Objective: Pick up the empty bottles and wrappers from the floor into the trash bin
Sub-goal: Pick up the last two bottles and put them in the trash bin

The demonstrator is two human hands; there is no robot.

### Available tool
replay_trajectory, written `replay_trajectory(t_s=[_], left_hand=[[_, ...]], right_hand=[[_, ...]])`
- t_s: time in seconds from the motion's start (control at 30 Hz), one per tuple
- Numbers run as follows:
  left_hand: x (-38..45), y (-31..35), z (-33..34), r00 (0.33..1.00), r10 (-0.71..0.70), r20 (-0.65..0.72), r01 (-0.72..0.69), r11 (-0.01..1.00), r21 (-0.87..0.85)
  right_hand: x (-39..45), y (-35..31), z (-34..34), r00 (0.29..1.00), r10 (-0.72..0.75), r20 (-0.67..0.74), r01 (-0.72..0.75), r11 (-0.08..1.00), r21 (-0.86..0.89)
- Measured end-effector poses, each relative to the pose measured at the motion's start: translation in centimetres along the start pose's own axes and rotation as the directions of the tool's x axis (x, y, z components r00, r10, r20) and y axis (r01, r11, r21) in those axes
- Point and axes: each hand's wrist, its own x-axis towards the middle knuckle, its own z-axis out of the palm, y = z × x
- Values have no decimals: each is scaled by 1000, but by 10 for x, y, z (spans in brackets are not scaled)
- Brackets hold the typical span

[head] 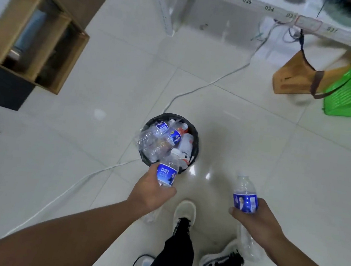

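Blue-label bottles (167, 171) w/ illegible print.

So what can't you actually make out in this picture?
- Head view: how deep the trash bin is filled; its top bottles hide the rest.
- What the cardboard box holds: blurred.
- A second clear bottle under the right hand: whether gripped, the hand hides.
- Label text on the left hand's bottle: too small.

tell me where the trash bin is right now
In the head view the trash bin stands on the floor at centre, just beyond the left hand and its bottle, already packed with bottles.
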Motion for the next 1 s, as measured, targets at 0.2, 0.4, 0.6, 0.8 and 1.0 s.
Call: replay_trajectory(t_s=[0.2, 0.4, 0.6, 0.8, 1.0], left_hand=[[-6, -27, -6, 992, -82, -92, 83, 997, 5], [-7, -12, 1, 967, -146, -209, 185, 966, 181], [42, 25, 3, 987, 14, -158, -12, 1000, 15], [138, 32, 25, 978, 172, -116, -122, 927, 354], [193, -13, 47, 905, 426, 4, -341, 719, 606]], right_hand=[[15, -10, 20, 998, -61, 34, 61, 998, -15], [19, -11, -14, 995, -79, 54, 81, 996, -48], [36, -6, -45, 994, -68, 85, 73, 996, -50], [55, 11, -35, 999, -25, 38, 26, 1000, -5], [75, 12, 13, 999, 28, -42, -28, 999, 20]])
